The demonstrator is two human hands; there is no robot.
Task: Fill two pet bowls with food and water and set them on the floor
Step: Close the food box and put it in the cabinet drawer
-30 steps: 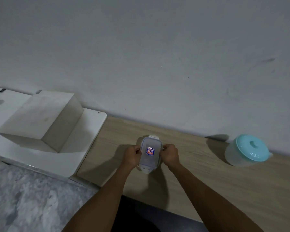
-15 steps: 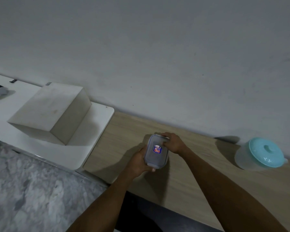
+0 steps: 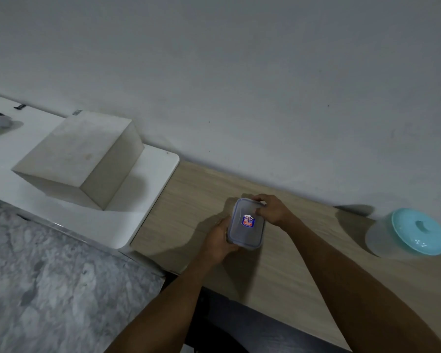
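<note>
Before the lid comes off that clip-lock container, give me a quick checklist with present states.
1. Left hand braces the clip-lock container: ok.
2. Right hand on the far end of the lid: ok.
3. Container rests on the wooden counter: ok.
4. All clips released: cannot tell.
5. Pet bowls in view to receive food: not ok.
6. Teal-lidded pitcher stands clear of both hands: ok.

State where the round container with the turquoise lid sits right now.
In the head view, the round container with the turquoise lid sits at the far right of the wooden counter, near the wall and right of both hands.
</note>
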